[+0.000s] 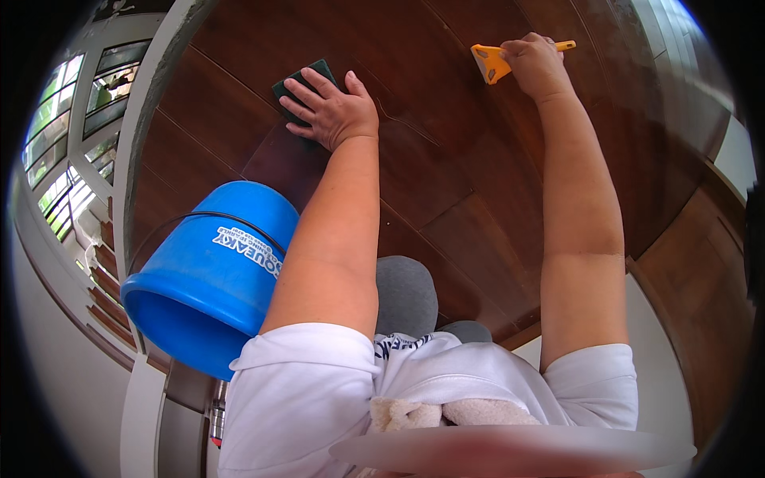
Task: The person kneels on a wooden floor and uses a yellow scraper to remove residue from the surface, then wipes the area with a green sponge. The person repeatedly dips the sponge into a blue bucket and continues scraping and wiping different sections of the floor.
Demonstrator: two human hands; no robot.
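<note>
My left hand [331,110] lies flat with its fingers spread over a dark green scouring pad [324,70] on the wooden plank floor [454,161]. Part of the pad is hidden beneath the palm and fingers. In my right hand [536,67] is the handle of a yellow plastic scraper [491,63]. The scraper's wide head points left, and the handle's end sticks out past my fist. Whether its blade edge touches the boards cannot be told. A blue plastic bucket [191,257] stands beside my left arm, bearing printed writing, with a black handle across its side.
A pale ledge [122,173] borders the floor on the left, with window panes [54,137] and wooden stair treads [110,305] beyond it. My grey-clad knee [406,293] is on the boards. Wooden panelling [699,257] stands at right. A metal object [216,418] is partly visible below the bucket.
</note>
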